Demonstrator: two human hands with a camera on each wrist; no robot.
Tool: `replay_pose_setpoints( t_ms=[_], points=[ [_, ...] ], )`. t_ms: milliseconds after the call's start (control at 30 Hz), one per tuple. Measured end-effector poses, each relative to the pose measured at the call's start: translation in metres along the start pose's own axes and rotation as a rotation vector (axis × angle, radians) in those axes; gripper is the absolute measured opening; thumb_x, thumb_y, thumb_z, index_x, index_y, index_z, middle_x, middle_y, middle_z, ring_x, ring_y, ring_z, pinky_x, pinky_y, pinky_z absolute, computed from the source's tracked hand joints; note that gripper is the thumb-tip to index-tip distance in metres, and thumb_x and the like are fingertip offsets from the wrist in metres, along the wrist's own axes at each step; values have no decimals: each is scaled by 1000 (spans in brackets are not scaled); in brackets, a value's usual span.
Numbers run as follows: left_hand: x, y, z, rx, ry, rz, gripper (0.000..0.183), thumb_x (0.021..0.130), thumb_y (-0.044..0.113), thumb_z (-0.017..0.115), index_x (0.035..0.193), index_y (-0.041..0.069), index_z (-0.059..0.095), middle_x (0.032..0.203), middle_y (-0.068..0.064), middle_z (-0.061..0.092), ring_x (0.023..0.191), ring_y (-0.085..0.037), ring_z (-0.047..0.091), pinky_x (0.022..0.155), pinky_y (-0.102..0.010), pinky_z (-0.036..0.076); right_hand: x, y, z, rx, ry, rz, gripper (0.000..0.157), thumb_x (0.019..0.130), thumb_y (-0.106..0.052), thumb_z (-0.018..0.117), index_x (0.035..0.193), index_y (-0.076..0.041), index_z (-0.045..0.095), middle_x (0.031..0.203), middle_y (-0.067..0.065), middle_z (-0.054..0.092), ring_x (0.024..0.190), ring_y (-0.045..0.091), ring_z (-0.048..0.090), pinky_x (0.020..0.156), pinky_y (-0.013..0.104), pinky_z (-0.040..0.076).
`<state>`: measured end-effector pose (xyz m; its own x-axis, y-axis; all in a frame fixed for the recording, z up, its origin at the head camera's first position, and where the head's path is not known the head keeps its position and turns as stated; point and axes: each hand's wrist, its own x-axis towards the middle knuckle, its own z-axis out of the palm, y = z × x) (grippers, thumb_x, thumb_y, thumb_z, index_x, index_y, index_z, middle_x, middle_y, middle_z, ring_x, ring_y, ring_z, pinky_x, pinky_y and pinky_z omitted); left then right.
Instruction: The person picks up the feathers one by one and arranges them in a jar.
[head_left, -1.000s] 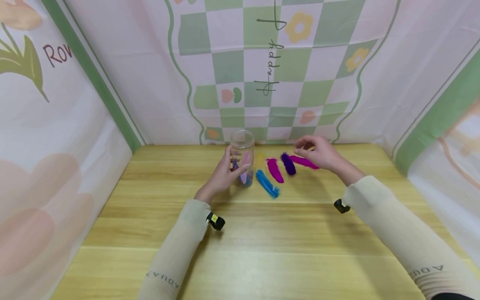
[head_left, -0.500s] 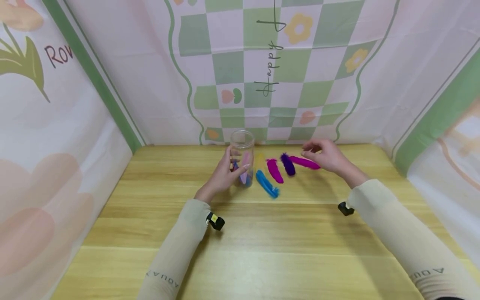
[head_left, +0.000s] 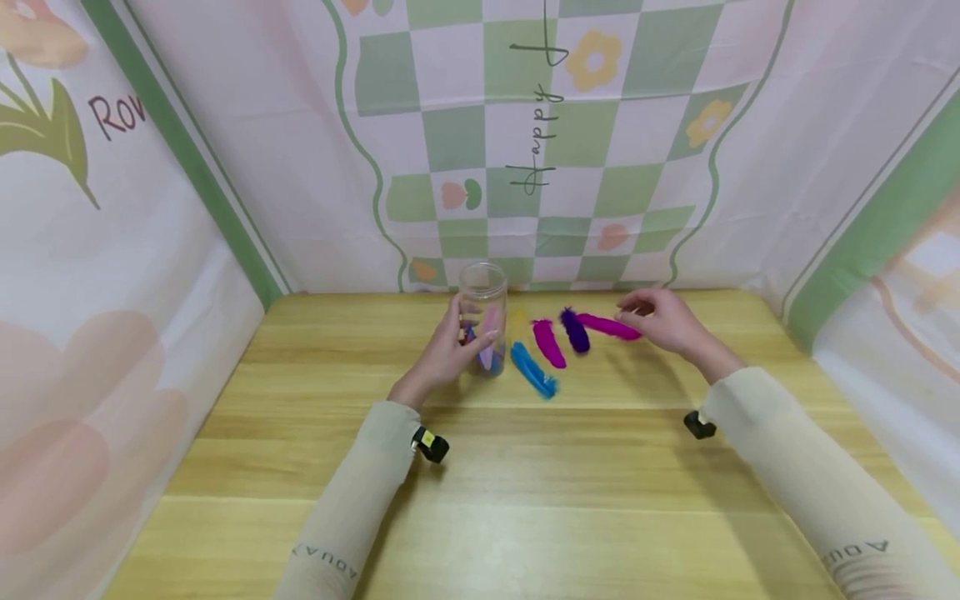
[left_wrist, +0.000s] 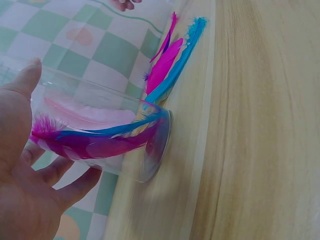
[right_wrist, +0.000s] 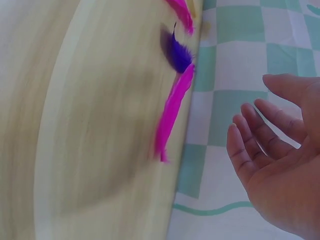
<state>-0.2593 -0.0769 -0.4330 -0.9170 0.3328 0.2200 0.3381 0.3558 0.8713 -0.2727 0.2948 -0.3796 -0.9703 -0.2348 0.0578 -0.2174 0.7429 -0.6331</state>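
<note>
My left hand (head_left: pixel 444 354) grips a clear plastic jar (left_wrist: pixel 85 82) that stands upright on the table, thumb on one side and fingers on the other. Through its wall show a pale pink feather (left_wrist: pixel 90 115), a blue feather and a magenta one. Right of the jar lie a yellow feather (head_left: pixel 519 321), a blue feather (head_left: pixel 534 371), a magenta feather (head_left: pixel 550 343) and a purple feather (head_left: pixel 575 331). Farthest right is another magenta feather (right_wrist: pixel 172 112); my right hand (head_left: pixel 663 323) hovers over its right end, fingers loosely bent with nothing between them.
The wood-grain table (head_left: pixel 480 483) ends at the back against a hanging checkered cloth (head_left: pixel 510 142). Printed cloth also hangs on the left (head_left: pixel 112 333) and right sides. Small black cameras sit at both sleeve cuffs.
My right hand has moved to the right and slightly lower along the far magenta feather, toward its right end. My left hand and the jar keep their place.
</note>
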Motion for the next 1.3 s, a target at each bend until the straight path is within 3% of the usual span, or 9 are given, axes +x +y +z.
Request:
replay_pose_setpoints(
  t_ms=[133, 367, 800, 933, 1067, 1300],
  points=[
    [0, -1, 0, -1, 2, -4, 67, 102, 40, 64, 153, 27, 23, 144, -4, 46, 135, -33, 50, 108, -49, 47, -1, 7, 0, 3, 2, 14, 38, 101, -20, 65, 127, 8, 62, 120, 27, 65, 108, 39, 62, 81, 34, 53],
    [0, -1, 0, 3, 3, -8, 69, 102, 38, 64, 155, 28, 21, 144, -3, 46, 135, -33, 49, 109, -49, 47, -2, 25, 2, -15, 20, 43, 38, 101, -18, 64, 125, 11, 61, 118, 30, 65, 107, 43, 62, 91, 50, 52],
    [0, -1, 0, -3, 3, -9, 70, 101, 40, 64, 155, 29, 20, 144, -3, 46, 135, -35, 50, 108, -50, 47, -3, 47, 6, 2, 12, 196, 46, 103, -22, 59, 130, 15, 55, 120, 33, 62, 103, 40, 61, 93, 54, 51],
    [0, -2, 0, -2, 2, -8, 71, 101, 42, 64, 155, 29, 21, 144, -4, 46, 135, -36, 50, 108, -51, 47, -5, 50, 8, 20, 9, 234, 46, 103, -22, 58, 129, 15, 55, 120, 33, 61, 101, 38, 62, 91, 50, 53],
    [1, -4, 0, -16, -1, 8, 66, 101, 42, 64, 152, 26, 25, 146, -11, 46, 135, -38, 49, 107, -52, 47, -5, 54, 10, 44, 25, 266, 45, 102, -21, 60, 126, 16, 57, 115, 31, 63, 96, 35, 65, 83, 37, 56],
    [2, -7, 0, -32, 0, 30, 61, 101, 40, 65, 147, 22, 29, 147, -16, 46, 134, -39, 50, 107, -52, 47, -2, 58, 16, 205, 52, 362, 48, 99, -15, 63, 127, 22, 53, 106, 24, 67, 84, 16, 67, 75, 25, 60]
  ],
)
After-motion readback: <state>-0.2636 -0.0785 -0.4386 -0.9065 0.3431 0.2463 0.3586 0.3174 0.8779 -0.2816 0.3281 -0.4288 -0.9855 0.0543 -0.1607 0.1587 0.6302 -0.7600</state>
